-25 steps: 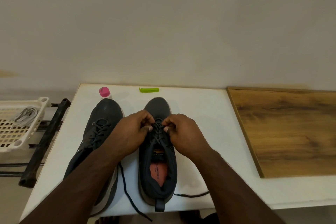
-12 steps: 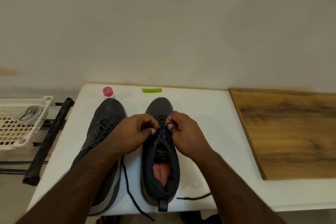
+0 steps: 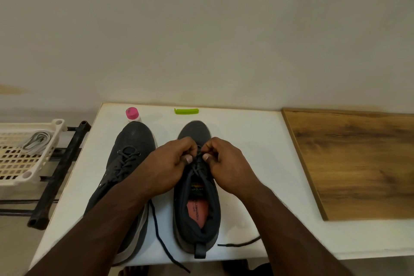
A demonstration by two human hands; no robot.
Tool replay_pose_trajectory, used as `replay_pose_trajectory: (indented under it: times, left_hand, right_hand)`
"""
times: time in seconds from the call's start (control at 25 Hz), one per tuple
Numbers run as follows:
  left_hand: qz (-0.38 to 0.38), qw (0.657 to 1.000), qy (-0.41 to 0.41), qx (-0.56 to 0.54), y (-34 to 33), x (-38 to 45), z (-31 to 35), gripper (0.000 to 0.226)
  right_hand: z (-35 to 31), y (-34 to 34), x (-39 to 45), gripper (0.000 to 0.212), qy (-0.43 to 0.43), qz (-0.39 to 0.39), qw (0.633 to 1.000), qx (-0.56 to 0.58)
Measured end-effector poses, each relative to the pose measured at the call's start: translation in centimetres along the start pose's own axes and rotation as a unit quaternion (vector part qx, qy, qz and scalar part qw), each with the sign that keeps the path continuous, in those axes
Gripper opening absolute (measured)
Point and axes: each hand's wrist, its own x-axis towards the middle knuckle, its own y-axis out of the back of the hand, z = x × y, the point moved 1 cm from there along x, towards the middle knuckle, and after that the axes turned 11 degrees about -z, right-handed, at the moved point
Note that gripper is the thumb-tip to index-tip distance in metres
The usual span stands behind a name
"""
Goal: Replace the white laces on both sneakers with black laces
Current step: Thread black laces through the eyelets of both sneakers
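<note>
Two dark grey sneakers stand side by side on a white table (image 3: 246, 141), toes pointing away from me. The left sneaker (image 3: 132, 141) carries a black lace. On the right sneaker (image 3: 197, 215), my left hand (image 3: 168, 168) and my right hand (image 3: 226, 163) pinch the black lace (image 3: 197, 169) at the eyelets near the toe end. One loose lace end (image 3: 161, 237) trails off the front table edge; the other loose lace end (image 3: 239, 243) lies to the right of the heel. White laces (image 3: 35, 141) lie in a basket at the far left.
A cream plastic basket (image 3: 29, 172) sits on a black metal rack (image 3: 58, 175) left of the table. A pink-capped bottle (image 3: 132, 114) and a green clip (image 3: 186, 111) stand at the table's back edge. A wooden board (image 3: 358, 163) covers the right side.
Both hands have stayed on the right sneaker's lacing, fingers working slightly closer together. The camera view has shifted a little.
</note>
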Motion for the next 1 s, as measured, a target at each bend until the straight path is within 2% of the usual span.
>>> replay_pose_trajectory:
  times: [0.16,0.32,0.44,0.6,0.72,0.8,1.0]
  left_hand:
    - [-0.005,0.999,0.025,-0.03,0.3,-0.1,-0.4,0.018]
    - [0.004,1.0,0.029,-0.008,0.2,-0.1,-0.4,0.017]
    - [0.02,0.999,0.01,-0.029,0.0,-0.1,-0.3,0.018]
    - [0.064,0.996,0.043,-0.046,0.2,0.3,-0.7,0.016]
    - [0.058,0.995,0.068,-0.048,0.1,0.4,-0.9,0.014]
    - [0.055,0.995,0.076,-0.046,0.1,0.4,-0.9,0.013]
    - [0.055,0.994,0.077,-0.046,0.3,0.4,-0.7,0.015]
  right_hand:
    - [0.2,0.0,-0.1,0.011,-0.003,-0.001,1.0,0.003]
    - [0.2,0.0,-0.1,0.012,-0.006,-0.001,1.0,0.001]
    - [0.1,0.0,0.0,0.012,-0.006,0.002,1.0,0.015]
    - [0.2,0.7,-0.2,0.02,0.0,0.01,0.997,0.075]
    - [0.8,1.5,-0.6,0.015,0.025,-0.044,0.995,0.083]
    - [0.9,1.6,-0.8,0.015,0.036,-0.059,0.996,0.065]
    - [-0.2,0.7,-0.8,0.016,0.06,-0.038,0.997,-0.012]
